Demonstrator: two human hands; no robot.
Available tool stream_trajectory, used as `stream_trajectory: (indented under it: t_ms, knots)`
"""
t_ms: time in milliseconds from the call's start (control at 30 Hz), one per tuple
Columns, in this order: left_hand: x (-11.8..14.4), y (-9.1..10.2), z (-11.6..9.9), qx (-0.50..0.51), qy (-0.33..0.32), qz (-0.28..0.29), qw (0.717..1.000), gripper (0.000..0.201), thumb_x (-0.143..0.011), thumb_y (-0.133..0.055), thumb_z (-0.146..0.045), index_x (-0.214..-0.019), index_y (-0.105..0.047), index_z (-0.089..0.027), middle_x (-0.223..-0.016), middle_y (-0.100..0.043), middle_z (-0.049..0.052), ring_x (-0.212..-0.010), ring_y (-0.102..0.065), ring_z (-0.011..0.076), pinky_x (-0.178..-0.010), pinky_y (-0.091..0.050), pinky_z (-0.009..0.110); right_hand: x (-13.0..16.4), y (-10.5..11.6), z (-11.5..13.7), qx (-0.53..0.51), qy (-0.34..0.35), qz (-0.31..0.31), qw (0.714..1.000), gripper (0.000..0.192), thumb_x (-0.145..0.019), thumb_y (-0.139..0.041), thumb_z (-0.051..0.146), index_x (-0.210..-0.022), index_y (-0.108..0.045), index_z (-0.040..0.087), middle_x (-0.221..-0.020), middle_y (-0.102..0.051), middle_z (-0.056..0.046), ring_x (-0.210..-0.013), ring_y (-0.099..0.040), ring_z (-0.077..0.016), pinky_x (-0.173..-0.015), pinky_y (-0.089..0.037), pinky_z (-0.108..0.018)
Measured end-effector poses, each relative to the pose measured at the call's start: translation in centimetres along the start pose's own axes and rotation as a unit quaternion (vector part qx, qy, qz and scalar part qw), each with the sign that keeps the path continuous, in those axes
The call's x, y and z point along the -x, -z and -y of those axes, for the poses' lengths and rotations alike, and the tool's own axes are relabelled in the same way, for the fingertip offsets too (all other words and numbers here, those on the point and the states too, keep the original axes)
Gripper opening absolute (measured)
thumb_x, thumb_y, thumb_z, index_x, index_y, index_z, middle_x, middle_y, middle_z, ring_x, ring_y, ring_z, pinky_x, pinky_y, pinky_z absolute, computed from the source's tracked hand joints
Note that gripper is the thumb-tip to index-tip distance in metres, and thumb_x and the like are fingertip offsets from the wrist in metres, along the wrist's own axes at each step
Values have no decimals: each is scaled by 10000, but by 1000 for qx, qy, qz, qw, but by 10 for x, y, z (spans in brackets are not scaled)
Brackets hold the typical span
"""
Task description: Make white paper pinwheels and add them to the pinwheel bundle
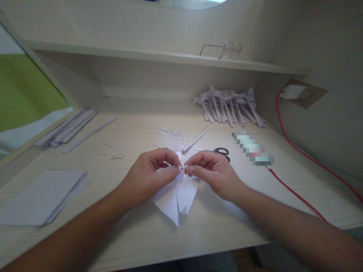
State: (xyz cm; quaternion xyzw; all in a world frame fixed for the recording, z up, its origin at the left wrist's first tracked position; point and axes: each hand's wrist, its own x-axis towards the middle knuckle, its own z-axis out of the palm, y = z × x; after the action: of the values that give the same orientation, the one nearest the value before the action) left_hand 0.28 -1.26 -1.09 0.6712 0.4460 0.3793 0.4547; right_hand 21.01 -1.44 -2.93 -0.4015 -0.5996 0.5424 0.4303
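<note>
A white folded paper piece (pixel 178 198) with pointed flaps lies on the pale wooden desk (pixel 136 230), near the front edge. My left hand (pixel 151 175) and my right hand (pixel 213 172) meet over its top, fingertips pinching a small part of the paper between them. Both wrists rest low over the desk. The upper part of the paper is hidden under my fingers.
Black-handled scissors (pixel 221 152) lie just behind my right hand, beside paper scraps (pixel 170 136) and a paper strip (pixel 196 139). Several finished paper pieces (pixel 231 105) are piled at the back right. Paper sheets (pixel 42 196) lie left, strips (pixel 69 130) farther back. A red cable (pixel 295 194) runs right. Glasses (pixel 227 50) sit on the shelf.
</note>
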Motion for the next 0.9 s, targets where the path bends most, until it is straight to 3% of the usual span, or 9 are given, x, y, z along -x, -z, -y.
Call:
stream_trajectory:
  t_ms: [167, 367, 700, 900]
  knots:
    - [2, 0, 1, -113, -75, -32, 990, 105, -806, -679, -155, -836, -757, -217, -875, -756, 0, -882, -688, 191, -838, -494, 349, 4, 0, -2, 116, 70, -23, 990, 32, -858, -762, 208, -883, -779, 202, -835, -748, -13, -789, -665, -159, -724, -507, -300]
    - [3, 2, 6, -225, -215, -61, 949, 127, -809, -676, -103, -856, -749, -197, -943, -724, 44, -950, -655, 218, -879, -504, 397, 5, -2, -1, 167, 126, -49, 977, 49, -864, -751, 152, -863, -761, 200, -809, -739, 9, -769, -663, -143, -732, -507, -284]
    - [2, 2, 10, -318, -267, -66, 907, 129, -815, -698, -112, -888, -744, -208, -965, -741, 44, -971, -644, 244, -917, -475, 457, 5, -3, -3, 196, 145, -57, 968, 76, -850, -750, 121, -866, -743, 195, -786, -719, 21, -742, -654, -129, -720, -502, -270]
    - [2, 4, 7, -332, -270, -70, 901, 109, -836, -688, -136, -879, -743, -220, -963, -747, 39, -963, -643, 238, -917, -465, 450, 7, -3, -1, 222, 160, -59, 960, 92, -850, -718, 103, -854, -738, 193, -786, -724, 13, -749, -667, -138, -738, -509, -283]
